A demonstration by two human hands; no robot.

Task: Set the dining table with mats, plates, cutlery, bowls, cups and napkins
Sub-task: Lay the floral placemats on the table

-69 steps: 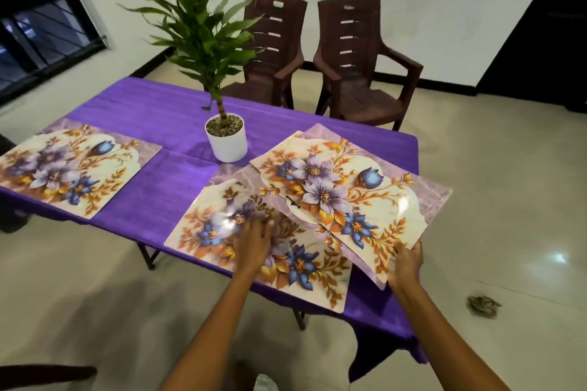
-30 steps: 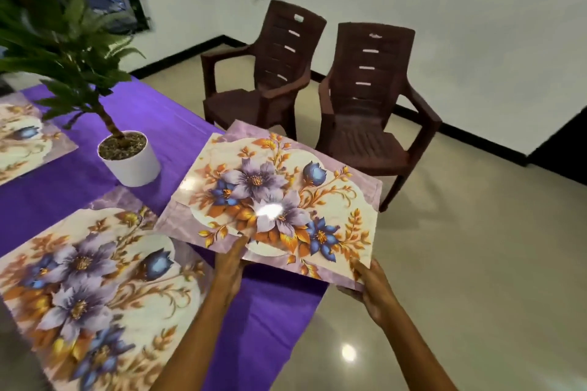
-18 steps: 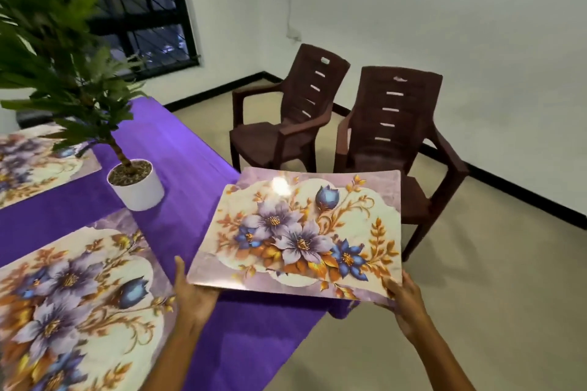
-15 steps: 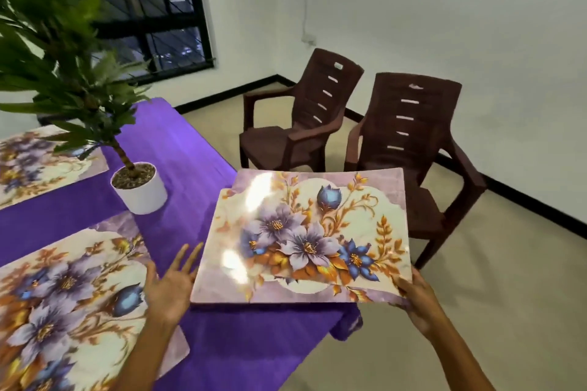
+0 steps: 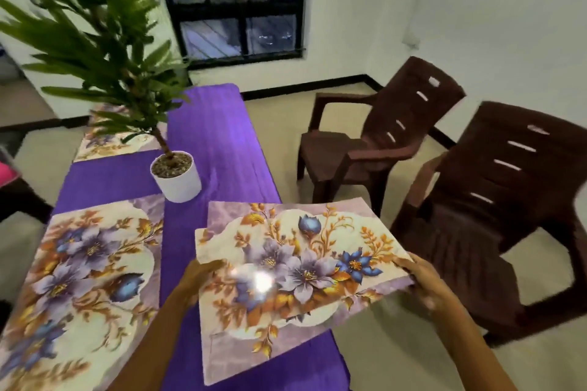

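Observation:
Two floral place mats overlap at the near right end of the purple-clothed table (image 5: 216, 136). My left hand (image 5: 203, 270) grips the left edge of the upper mat (image 5: 301, 251), and my right hand (image 5: 422, 276) pinches its right corner. It sits skewed over the lower mat (image 5: 260, 340), which juts past the table's right edge. I cannot tell whether my hands hold the lower mat too. Another floral mat (image 5: 79, 279) lies flat at the near left. A further one (image 5: 104, 140) lies at the far left, partly hidden by leaves.
A potted plant in a white pot (image 5: 176, 178) stands mid-table, its leaves spreading over the left side. Two brown plastic chairs (image 5: 381, 149) (image 5: 492, 216) stand to the right of the table. A barred window is on the far wall.
My left hand, open and off the mat half a second ago, now grips its left edge. The view has swung round the table's end, and a second mat now shows beneath the held one.

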